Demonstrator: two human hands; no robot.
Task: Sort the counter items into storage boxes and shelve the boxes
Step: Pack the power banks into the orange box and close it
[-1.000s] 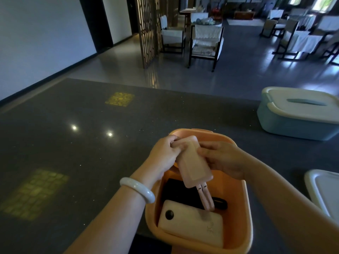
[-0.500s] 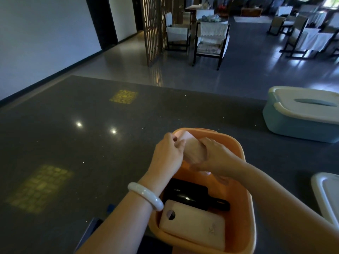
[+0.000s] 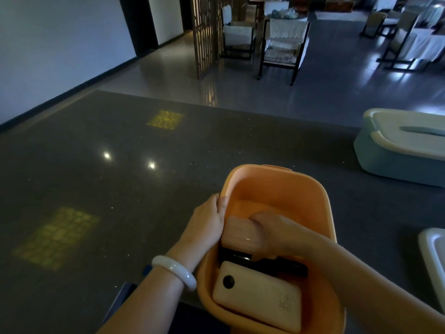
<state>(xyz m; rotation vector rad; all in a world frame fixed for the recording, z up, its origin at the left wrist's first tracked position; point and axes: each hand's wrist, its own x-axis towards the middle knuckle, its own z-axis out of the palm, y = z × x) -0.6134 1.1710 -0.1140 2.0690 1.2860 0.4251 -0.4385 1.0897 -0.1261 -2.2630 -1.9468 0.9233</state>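
The storage box (image 3: 277,186) is orange, and in it lie a pale pink power bank (image 3: 238,233), a black device (image 3: 279,265) and a cream power bank (image 3: 260,300) with a black round spot and faint grey lettering. The bench (image 3: 120,177) is dark grey, finely speckled, with two yellow lattice-patterned patches of light and two white glints. A milky white bangle (image 3: 174,271) rings the left wrist. At the right stands a light blue box (image 3: 385,162) with a white lid and blue handle. The chairs (image 3: 281,44) beyond have dark frames and white, lace-patterned covers.
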